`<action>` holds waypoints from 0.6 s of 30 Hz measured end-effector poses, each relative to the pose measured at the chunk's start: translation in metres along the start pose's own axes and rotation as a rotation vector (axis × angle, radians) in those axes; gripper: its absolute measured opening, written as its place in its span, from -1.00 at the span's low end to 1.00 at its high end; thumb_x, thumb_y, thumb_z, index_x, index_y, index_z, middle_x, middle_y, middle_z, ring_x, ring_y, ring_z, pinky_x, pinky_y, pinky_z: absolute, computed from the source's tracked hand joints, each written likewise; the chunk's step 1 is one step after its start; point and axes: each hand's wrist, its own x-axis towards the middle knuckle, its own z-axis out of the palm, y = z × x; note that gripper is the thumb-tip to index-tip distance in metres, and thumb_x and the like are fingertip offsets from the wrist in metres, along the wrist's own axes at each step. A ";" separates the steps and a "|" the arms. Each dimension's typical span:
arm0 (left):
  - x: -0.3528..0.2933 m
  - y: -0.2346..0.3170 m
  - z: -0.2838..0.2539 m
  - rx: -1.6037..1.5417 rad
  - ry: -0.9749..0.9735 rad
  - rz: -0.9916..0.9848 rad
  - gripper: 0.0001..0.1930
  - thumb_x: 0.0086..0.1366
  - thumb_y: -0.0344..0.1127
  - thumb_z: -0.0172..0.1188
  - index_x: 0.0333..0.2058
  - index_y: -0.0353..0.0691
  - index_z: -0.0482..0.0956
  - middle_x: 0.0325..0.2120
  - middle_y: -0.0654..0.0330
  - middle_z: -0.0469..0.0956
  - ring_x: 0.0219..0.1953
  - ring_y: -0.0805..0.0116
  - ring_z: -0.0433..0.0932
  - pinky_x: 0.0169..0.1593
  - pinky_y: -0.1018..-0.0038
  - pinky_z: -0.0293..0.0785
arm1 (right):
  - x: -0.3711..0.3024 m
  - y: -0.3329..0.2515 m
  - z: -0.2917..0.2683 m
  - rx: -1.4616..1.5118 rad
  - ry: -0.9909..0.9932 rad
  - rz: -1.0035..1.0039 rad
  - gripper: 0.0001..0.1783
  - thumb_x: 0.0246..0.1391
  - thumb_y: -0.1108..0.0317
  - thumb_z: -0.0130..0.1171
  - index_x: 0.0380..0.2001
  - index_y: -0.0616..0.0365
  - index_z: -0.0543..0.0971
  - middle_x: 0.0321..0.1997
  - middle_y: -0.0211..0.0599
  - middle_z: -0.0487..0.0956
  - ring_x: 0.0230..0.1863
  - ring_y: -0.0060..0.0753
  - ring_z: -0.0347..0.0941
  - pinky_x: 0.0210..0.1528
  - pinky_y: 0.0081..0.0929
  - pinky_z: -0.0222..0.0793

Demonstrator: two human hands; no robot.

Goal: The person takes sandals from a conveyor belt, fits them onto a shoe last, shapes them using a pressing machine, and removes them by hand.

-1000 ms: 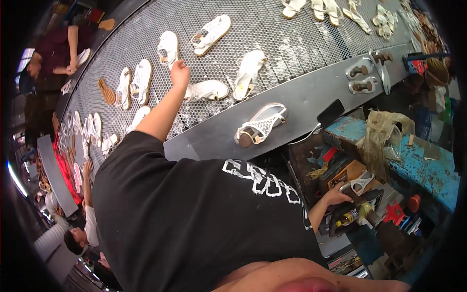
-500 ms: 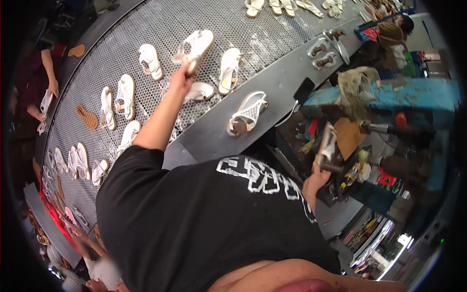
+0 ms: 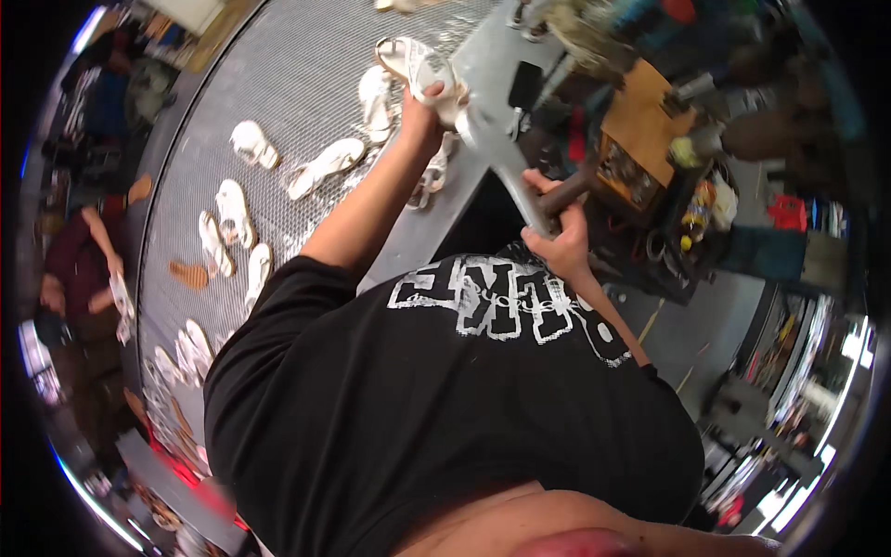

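My left hand (image 3: pixel 423 110) is closed on a white sandal (image 3: pixel 406 58) with an openwork strap, held over the belt's right edge. My right hand (image 3: pixel 563 243) grips a long pale-grey piece (image 3: pixel 504 162) that has a brown cylindrical stub (image 3: pixel 568 191). Motion blurs this piece, and I cannot make out its exact kind. Its upper end reaches close to the sandal in my left hand; whether they touch, I cannot tell. Beside my left forearm, a white sandal (image 3: pixel 375 97) lies on the belt. Another sandal (image 3: pixel 434 176) is partly hidden by that arm.
Several white sandals, such as this one (image 3: pixel 325 167), and a tan sole (image 3: pixel 189 274) lie on the grey mesh belt (image 3: pixel 306 79). At right stands a machine with a brown board (image 3: pixel 640 121). A co-worker (image 3: pixel 82 255) holds a light-coloured shoe across the belt.
The view has swung round to the right. My left hand has lifted a white sandal off the belt. My right hand has come away from the machine, closer to my left, still holding its piece.
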 end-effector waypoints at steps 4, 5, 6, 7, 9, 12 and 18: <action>-0.042 -0.057 0.051 0.143 -0.062 -0.074 -0.54 0.27 -0.15 0.01 0.06 -0.27 0.27 -0.19 0.06 0.47 -0.19 0.18 0.54 -0.12 0.28 0.49 | -0.027 0.012 -0.020 -0.054 0.077 0.038 -0.27 -0.28 0.52 0.21 0.12 0.21 0.34 0.17 -0.19 0.35 0.32 -0.24 0.14 0.32 -0.36 0.01; -0.057 -0.076 0.069 0.128 -0.075 0.031 -0.52 0.26 -0.12 0.04 0.07 -0.26 0.27 -0.17 0.07 0.47 -0.14 0.21 0.51 -0.08 0.28 0.47 | -0.030 0.013 -0.027 0.025 0.122 0.090 -0.27 -0.28 0.51 0.22 0.11 0.21 0.34 0.19 -0.19 0.33 0.33 -0.24 0.13 0.32 -0.38 0.00; -0.072 -0.086 0.089 0.161 -0.165 -0.028 -0.51 0.26 -0.10 0.03 0.08 -0.25 0.26 -0.15 0.08 0.46 -0.13 0.23 0.50 -0.05 0.30 0.45 | -0.036 0.013 -0.036 0.006 0.167 0.105 -0.28 -0.28 0.48 0.22 0.10 0.25 0.33 0.21 -0.18 0.32 0.31 -0.24 0.15 0.31 -0.37 -0.02; -0.085 -0.092 0.103 0.192 -0.242 -0.078 -0.49 0.27 -0.08 0.03 0.09 -0.25 0.26 -0.13 0.10 0.45 -0.11 0.26 0.49 -0.03 0.31 0.43 | -0.041 0.011 -0.042 -0.010 0.197 0.119 -0.29 -0.27 0.44 0.22 0.08 0.29 0.33 0.22 -0.16 0.32 0.28 -0.23 0.17 0.31 -0.35 -0.03; -0.105 -0.124 0.112 0.589 -0.482 -0.013 -0.46 0.28 -0.09 0.04 0.13 -0.26 0.21 -0.05 0.11 0.40 -0.02 0.31 0.42 0.05 0.38 0.36 | -0.052 0.020 -0.051 -0.073 0.244 0.162 -0.31 -0.26 0.45 0.24 0.06 0.29 0.32 0.17 -0.15 0.34 0.21 -0.25 0.22 0.26 -0.36 0.06; -0.131 -0.146 0.134 0.411 -0.748 -0.190 -0.43 0.34 -0.12 0.08 0.21 -0.24 0.16 0.01 0.11 0.33 0.06 0.37 0.32 0.12 0.42 0.26 | -0.054 0.043 -0.061 -0.222 0.587 0.112 -0.27 -0.26 0.47 0.34 0.07 0.26 0.29 -0.01 -0.16 0.38 0.09 -0.25 0.33 0.13 -0.36 0.23; -0.064 -0.127 0.132 0.573 -0.607 -0.350 -0.48 0.31 -0.25 0.11 0.19 -0.21 0.20 -0.26 0.18 0.54 -0.31 0.46 0.53 -0.30 0.56 0.42 | -0.008 0.130 -0.111 -0.544 0.893 0.106 -0.20 -0.31 0.35 0.37 0.06 0.31 0.26 0.02 0.13 0.38 0.08 0.15 0.33 0.10 -0.19 0.25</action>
